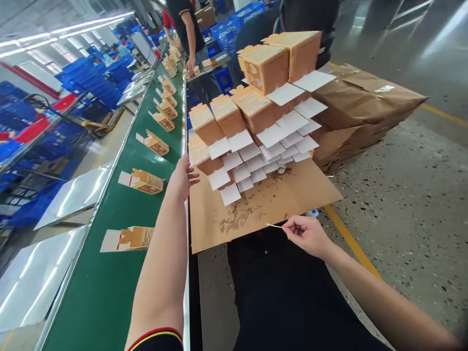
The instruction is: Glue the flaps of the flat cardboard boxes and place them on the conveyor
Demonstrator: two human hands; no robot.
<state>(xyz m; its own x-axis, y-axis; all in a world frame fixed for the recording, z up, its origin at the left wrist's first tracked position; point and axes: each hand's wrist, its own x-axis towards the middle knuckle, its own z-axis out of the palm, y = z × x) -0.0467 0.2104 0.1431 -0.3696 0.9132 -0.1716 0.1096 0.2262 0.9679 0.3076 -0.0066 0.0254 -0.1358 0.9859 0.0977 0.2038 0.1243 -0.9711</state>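
My left hand (185, 179) is at the left edge of the cardboard-covered table, beside the lower left box of the stack. Its fingers are apart and nothing shows in them. Between the fingertips of my right hand (305, 235) is a thin pale stick (274, 225), held over the near edge of the brown cardboard (285, 195). Open brown boxes (265, 68) are stacked in rows on the cardboard, with white flaps (270, 135) hanging toward me. Dark wet spots mark the cardboard. A small clear round item (281, 168) lies near the flaps.
On my left runs a green conveyor (98, 287) carrying a line of open boxes (148, 181). A paper-wrapped stack (361, 97) stands at the right. Across the conveyor are metal trays (40, 282). Another person (188, 29) works farther up the line, near blue crates.
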